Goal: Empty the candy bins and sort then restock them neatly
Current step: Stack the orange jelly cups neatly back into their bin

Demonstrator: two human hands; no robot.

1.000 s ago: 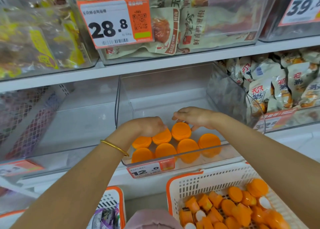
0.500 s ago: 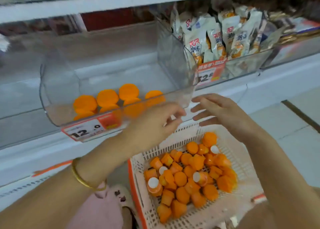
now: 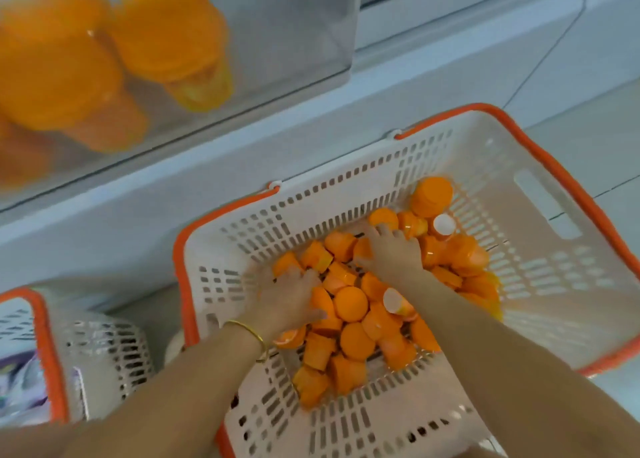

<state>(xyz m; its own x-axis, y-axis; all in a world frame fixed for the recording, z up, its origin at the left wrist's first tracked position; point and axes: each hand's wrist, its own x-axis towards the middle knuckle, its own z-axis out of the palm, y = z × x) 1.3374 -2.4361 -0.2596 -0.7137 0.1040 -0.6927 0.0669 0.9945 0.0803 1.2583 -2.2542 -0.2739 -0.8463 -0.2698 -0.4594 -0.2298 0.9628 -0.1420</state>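
Observation:
A white slotted basket (image 3: 349, 194) with an orange rim stands on the floor and holds several orange candy cups (image 3: 350, 303), some showing white lids. Both my hands are down inside it. My left hand (image 3: 294, 301), with a gold bangle on its wrist, curls its fingers and thumb round a cup at the left of the pile. My right hand (image 3: 394, 253) lies spread over the cups at the back of the pile, fingers touching them. Above, at upper left, the clear bin (image 3: 294, 24) holds a few orange cups (image 3: 166, 31), blurred and close to the camera.
A second white basket (image 3: 45, 336) with an orange rim stands at the left with purple packets inside. The white shelf base (image 3: 173, 180) runs behind both baskets. Pale floor tiles (image 3: 588, 76) show at the right.
My hands left the clear bin, passed over the basket and dropped into the pile of cups. The view tilted down, so the bin now sits at upper left.

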